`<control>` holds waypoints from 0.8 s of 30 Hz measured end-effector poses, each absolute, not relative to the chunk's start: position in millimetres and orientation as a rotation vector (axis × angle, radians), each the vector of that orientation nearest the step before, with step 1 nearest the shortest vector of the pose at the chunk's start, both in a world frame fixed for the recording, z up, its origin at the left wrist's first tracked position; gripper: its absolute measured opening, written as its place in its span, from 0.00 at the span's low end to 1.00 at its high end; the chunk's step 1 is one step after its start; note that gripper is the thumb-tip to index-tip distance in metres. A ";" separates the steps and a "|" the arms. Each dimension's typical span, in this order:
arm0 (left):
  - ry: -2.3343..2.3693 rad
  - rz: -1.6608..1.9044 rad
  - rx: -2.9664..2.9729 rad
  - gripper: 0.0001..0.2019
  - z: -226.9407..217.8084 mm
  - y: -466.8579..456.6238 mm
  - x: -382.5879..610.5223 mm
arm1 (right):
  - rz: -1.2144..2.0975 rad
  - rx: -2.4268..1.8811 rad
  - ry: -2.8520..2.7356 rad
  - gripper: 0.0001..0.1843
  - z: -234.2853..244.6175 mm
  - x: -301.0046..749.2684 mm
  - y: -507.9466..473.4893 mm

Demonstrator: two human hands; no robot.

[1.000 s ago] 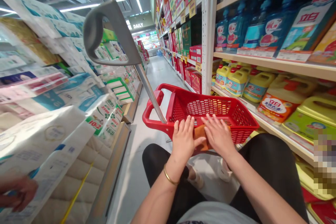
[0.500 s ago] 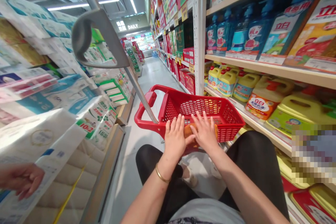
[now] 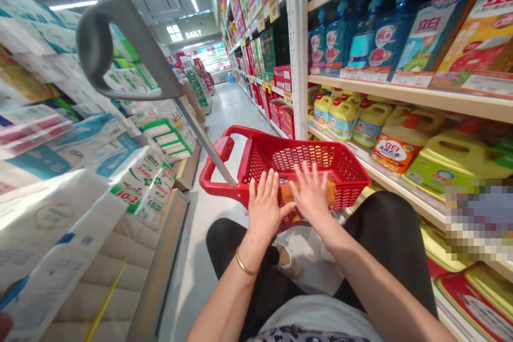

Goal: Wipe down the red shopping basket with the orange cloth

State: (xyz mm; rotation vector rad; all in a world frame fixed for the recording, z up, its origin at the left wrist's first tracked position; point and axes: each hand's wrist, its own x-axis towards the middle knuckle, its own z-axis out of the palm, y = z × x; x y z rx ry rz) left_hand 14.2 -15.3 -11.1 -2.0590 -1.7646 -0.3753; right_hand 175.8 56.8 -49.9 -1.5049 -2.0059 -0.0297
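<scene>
A red plastic shopping basket point(image 3: 348, 197) with slotted walls stands in front of my knees. From its left end rises a metal pole with a grey handle point(image 3: 168, 77). An orange cloth point(image 3: 331, 192) lies against the basket's near side. My right hand point(image 3: 310, 197) rests over this cloth with its fingers spread toward the rim. Beside it, my left hand point(image 3: 264, 206) is flat and open at the same near side, its thumb reaching toward the cloth. Under the palms, the contact with the cloth and wall is hidden.
Shelves on the right hold blue pump bottles point(image 3: 382, 45) and yellow detergent jugs point(image 3: 340, 117). Stacked paper packs point(image 3: 52, 219) line the left. Between them runs a pale aisle floor point(image 3: 226, 104). Part of another person's hand point(image 3: 5, 326) shows at the lower left edge.
My right hand has lifted a little and its fingers spread wider, showing more of the orange cloth. The other person's hand has mostly left the view at the left. The view has shifted slightly.
</scene>
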 end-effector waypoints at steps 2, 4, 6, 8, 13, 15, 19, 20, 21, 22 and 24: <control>-1.760 -0.347 -2.055 0.42 -11.0 -15.0 12.6 | -0.002 -1.386 -2.127 0.32 -38.9 152.7 49.9; -1.760 -0.335 -2.048 0.44 -10.5 -15.3 12.3 | 0.038 -1.342 -2.183 0.32 -33.4 151.7 48.5; -1.766 -0.338 -2.046 0.46 -9.6 -16.0 13.4 | 0.057 -1.381 -2.193 0.32 -35.4 172.6 52.7; -1.776 -0.344 -2.051 0.46 -8.5 -16.9 15.5 | 0.043 -1.510 -2.141 0.32 -43.1 209.1 61.8; -1.818 -0.380 -2.057 0.45 -8.1 -16.8 19.1 | 0.048 -1.944 -1.890 0.32 -57.1 289.2 90.4; -1.817 -0.399 -2.050 0.45 -9.6 -16.1 18.9 | 0.073 -2.015 -1.860 0.32 -54.2 287.1 91.9; -1.781 -0.412 -2.046 0.45 -12.7 -15.5 16.8 | 0.051 -1.775 -2.014 0.31 -40.9 222.0 71.2; -1.774 -0.407 -2.048 0.45 -12.9 -15.6 16.3 | 0.051 -1.672 -2.057 0.31 -37.5 201.8 64.5; -1.770 -0.400 -2.050 0.45 -12.7 -15.9 15.8 | 0.059 -1.577 -2.091 0.31 -34.5 184.0 58.6; -1.767 -0.392 -2.052 0.45 -12.4 -16.3 15.4 | 0.072 -1.497 -2.118 0.31 -32.1 170.1 54.0; -1.764 -0.378 -2.056 0.45 -11.2 -17.0 15.0 | 0.108 -1.382 -2.169 0.31 -30.0 158.4 50.2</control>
